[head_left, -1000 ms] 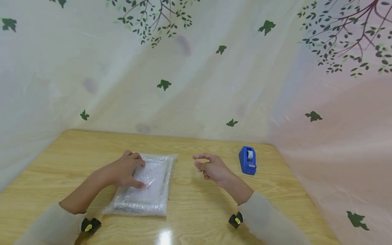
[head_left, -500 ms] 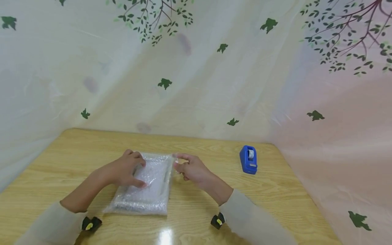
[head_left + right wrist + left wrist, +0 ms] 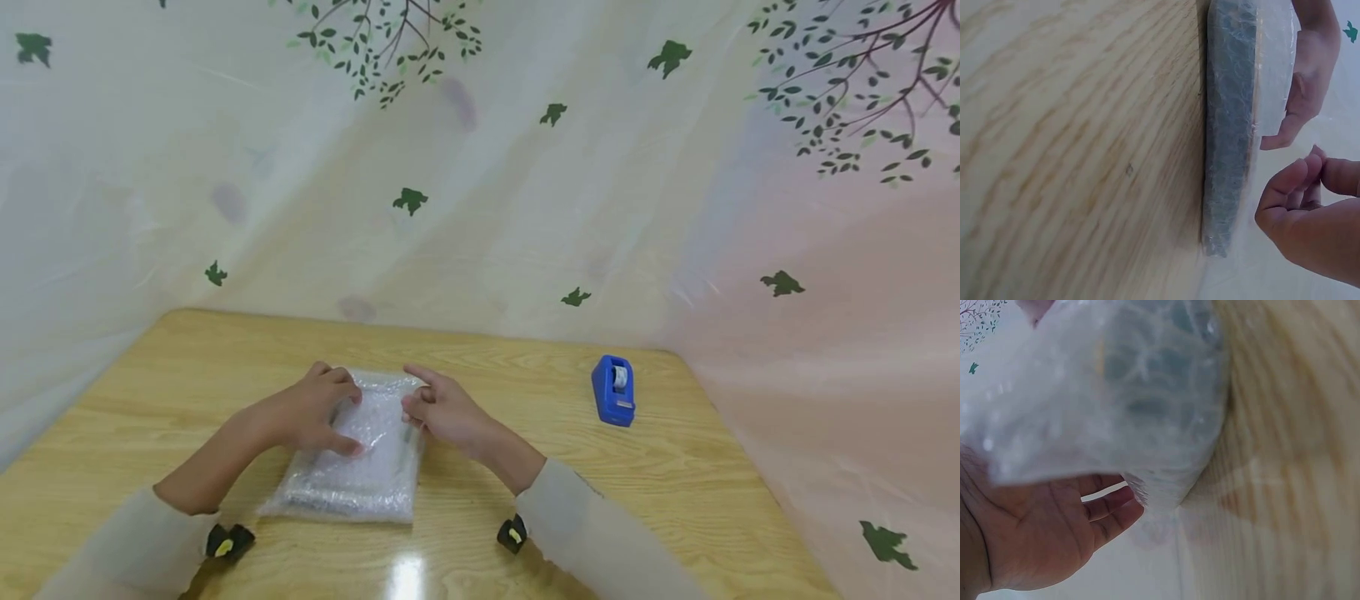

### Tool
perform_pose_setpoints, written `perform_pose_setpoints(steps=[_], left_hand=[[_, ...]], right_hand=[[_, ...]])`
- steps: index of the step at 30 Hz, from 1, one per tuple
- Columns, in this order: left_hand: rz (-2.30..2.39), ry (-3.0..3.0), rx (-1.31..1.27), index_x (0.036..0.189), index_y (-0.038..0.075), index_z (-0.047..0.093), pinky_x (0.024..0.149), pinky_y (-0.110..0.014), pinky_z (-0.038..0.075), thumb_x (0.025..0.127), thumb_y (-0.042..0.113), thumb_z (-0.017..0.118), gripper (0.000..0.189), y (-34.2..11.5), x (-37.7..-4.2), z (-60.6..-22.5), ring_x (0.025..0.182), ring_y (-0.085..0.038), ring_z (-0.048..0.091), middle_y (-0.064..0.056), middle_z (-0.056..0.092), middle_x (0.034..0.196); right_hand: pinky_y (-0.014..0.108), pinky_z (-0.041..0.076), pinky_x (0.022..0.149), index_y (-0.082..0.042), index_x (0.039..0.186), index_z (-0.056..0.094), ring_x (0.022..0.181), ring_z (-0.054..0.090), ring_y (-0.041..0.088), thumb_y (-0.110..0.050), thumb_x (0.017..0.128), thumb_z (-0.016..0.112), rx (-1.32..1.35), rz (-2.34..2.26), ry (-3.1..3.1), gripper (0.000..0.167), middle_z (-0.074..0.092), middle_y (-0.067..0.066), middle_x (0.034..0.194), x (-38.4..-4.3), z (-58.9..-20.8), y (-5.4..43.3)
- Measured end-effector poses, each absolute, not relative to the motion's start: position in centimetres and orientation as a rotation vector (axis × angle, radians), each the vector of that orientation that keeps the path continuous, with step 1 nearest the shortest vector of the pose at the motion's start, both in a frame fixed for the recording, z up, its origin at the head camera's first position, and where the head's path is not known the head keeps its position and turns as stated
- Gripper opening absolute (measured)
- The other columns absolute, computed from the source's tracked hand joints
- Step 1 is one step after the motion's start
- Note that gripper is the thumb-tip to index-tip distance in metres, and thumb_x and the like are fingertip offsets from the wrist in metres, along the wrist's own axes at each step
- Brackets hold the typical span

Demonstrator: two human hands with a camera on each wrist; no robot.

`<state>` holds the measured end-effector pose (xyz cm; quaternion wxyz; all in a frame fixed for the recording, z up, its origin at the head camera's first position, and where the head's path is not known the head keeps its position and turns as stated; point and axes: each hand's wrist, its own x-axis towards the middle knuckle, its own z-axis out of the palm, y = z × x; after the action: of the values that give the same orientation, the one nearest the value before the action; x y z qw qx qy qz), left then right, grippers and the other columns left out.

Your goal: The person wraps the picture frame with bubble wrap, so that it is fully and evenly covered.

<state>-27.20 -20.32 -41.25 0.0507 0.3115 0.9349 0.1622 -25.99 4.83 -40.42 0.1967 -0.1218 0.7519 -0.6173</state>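
A flat rectangular package in clear bubble wrap [image 3: 360,467] lies on the table, left of centre. My left hand [image 3: 318,417] rests on its left part with fingers and thumb spread; the left wrist view shows the fingers [image 3: 1116,515] at the wrap. My right hand [image 3: 450,417] is over the package's far right edge, its index finger extended and the thumb close against the other, bent fingers. In the right wrist view, the right hand [image 3: 1310,219] has its fingertips gathered beside the wrap; I cannot tell whether something thin is between them.
A blue tape dispenser [image 3: 614,391] with a white roll stands at the back right of the wooden table [image 3: 510,517]. Behind the table hangs a pale curtain [image 3: 480,250] with printed leaves and branches.
My right hand has moved left, from the bare tabletop to the package's far right edge, and its index finger has straightened. My left hand has stayed in place on the package.
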Motion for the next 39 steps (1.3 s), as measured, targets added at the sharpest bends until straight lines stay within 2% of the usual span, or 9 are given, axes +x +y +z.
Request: perform_pose_setpoints(steps=[4,13,17,21,32,36,39], left_hand=[[0.494,2.849,0.952,0.121,0.008,0.067,0.095,-0.055,0.046,0.078,0.059,0.082,0.068,-20.3,-27.2,-41.1,0.119,-0.037,0.044,-0.012,0.058,0.126],[0.505,2.840,0.949,0.122,0.007,0.067,0.094,-0.055,0.047,0.078,0.058,0.082,0.069,-20.4,-27.1,-41.1,0.120,-0.036,0.044,-0.011,0.058,0.125],[0.508,2.837,0.950,0.123,0.007,0.067,0.094,-0.055,0.047,0.078,0.057,0.082,0.069,-20.4,-27.1,-41.0,0.119,-0.036,0.044,-0.010,0.058,0.125],[0.503,2.841,0.949,0.123,0.007,0.067,0.095,-0.055,0.047,0.078,0.056,0.083,0.068,-20.4,-27.1,-41.1,0.118,-0.034,0.044,-0.009,0.059,0.124],[0.489,2.845,0.938,0.121,0.007,0.067,0.095,-0.054,0.047,0.078,0.055,0.083,0.067,-20.4,-26.9,-41.1,0.118,-0.035,0.044,-0.010,0.058,0.124],[0.494,2.850,0.951,0.120,0.007,0.066,0.094,-0.053,0.046,0.078,0.053,0.084,0.065,-20.3,-26.8,-41.0,0.117,-0.034,0.044,-0.009,0.058,0.123],[0.502,2.850,0.961,0.120,0.008,0.066,0.094,-0.053,0.046,0.077,0.052,0.085,0.064,-20.3,-26.8,-40.9,0.117,-0.034,0.044,-0.009,0.058,0.123]], right_hand=[[0.027,0.044,0.065,-0.013,0.160,0.034,0.078,0.059,0.017,0.001,0.103,0.054,-0.398,-1.674,2.140,0.062,0.068,0.006,0.090,-26.4,-40.8,4.6],[0.024,0.044,0.060,-0.010,0.162,0.024,0.064,0.056,0.013,-0.002,0.100,0.062,-0.387,-1.593,2.113,0.073,0.074,0.006,0.091,-26.5,-40.7,2.9],[0.022,0.042,0.059,-0.008,0.163,0.022,0.064,0.055,0.012,-0.002,0.099,0.063,-0.330,-1.575,2.101,0.076,0.074,0.005,0.091,-26.5,-40.7,2.1],[0.022,0.042,0.060,-0.006,0.162,0.023,0.065,0.054,0.011,-0.004,0.099,0.065,-0.287,-1.553,2.118,0.076,0.074,0.005,0.089,-26.6,-41.1,1.8],[0.023,0.035,0.053,-0.008,0.162,0.022,0.052,0.043,0.010,-0.001,0.095,0.068,-0.201,-1.528,2.199,0.082,0.073,0.006,0.080,-26.5,-41.3,1.2],[0.025,0.037,0.055,-0.008,0.163,0.019,0.055,0.044,0.012,0.000,0.093,0.070,-0.168,-1.516,2.245,0.087,0.073,0.007,0.077,-26.5,-41.4,1.0],[0.027,0.043,0.063,-0.007,0.164,0.018,0.061,0.051,0.014,-0.001,0.092,0.072,-0.165,-1.495,2.289,0.090,0.073,0.006,0.078,-26.5,-41.4,0.9]])
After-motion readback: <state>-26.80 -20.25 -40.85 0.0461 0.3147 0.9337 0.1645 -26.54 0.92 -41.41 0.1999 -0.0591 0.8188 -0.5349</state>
